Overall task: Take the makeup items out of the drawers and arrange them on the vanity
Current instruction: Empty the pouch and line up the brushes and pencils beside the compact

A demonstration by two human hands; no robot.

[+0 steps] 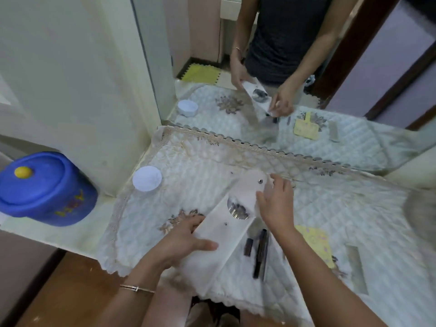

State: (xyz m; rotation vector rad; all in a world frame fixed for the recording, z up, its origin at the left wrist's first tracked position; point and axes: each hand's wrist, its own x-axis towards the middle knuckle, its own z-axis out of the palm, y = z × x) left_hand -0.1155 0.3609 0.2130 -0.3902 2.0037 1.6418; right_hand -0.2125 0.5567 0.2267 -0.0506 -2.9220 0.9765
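A long white drawer [226,232], with a round cut-out handle on its front, is held tilted above the vanity's quilted white cloth [330,208]. My left hand [186,237] grips its near left side. My right hand [276,204] holds its far right end, fingers curled over the edge. Dark makeup sticks [260,251] and a short dark tube [248,247] lie on the cloth just right of the drawer. A white round jar [147,178] stands at the cloth's far left corner.
A yellow card [316,241] and a pale comb [356,265] lie on the cloth at right. A blue lidded pot [44,187] sits on the ledge at left. A mirror [283,67] backs the vanity. Wooden floor shows at lower left.
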